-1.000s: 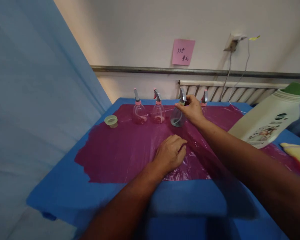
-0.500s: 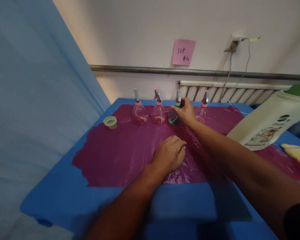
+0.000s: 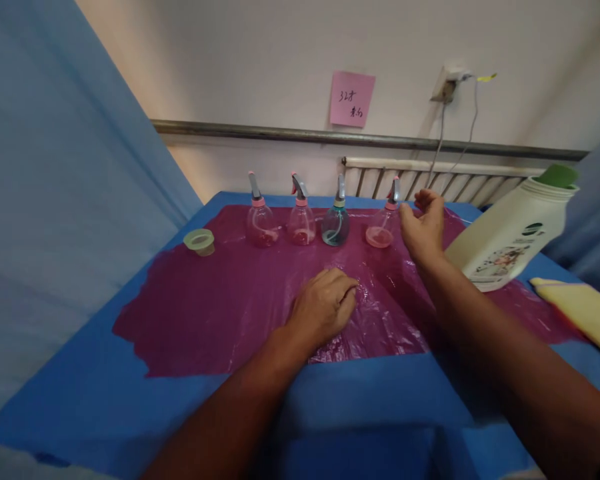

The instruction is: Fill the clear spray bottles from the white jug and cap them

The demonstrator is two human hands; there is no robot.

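Note:
Several spray bottles stand in a row on the purple sheet: two pink ones at the left, a teal one, and a pink one at the right. My right hand is raised just right of the rightmost bottle, fingers apart and holding nothing. My left hand rests on the sheet in front of the teal bottle, its fingers curled in; whether anything is under them is hidden.
A large white jug with a green cap leans at the right, beside a yellow cloth. A small greenish cup sits at the left. Behind are a metal rail and a radiator; a blue curtain hangs left.
My right hand has let go of the teal bottle and moved right, past the rightmost pink bottle. The view has shifted slightly, while my left hand stays on the sheet.

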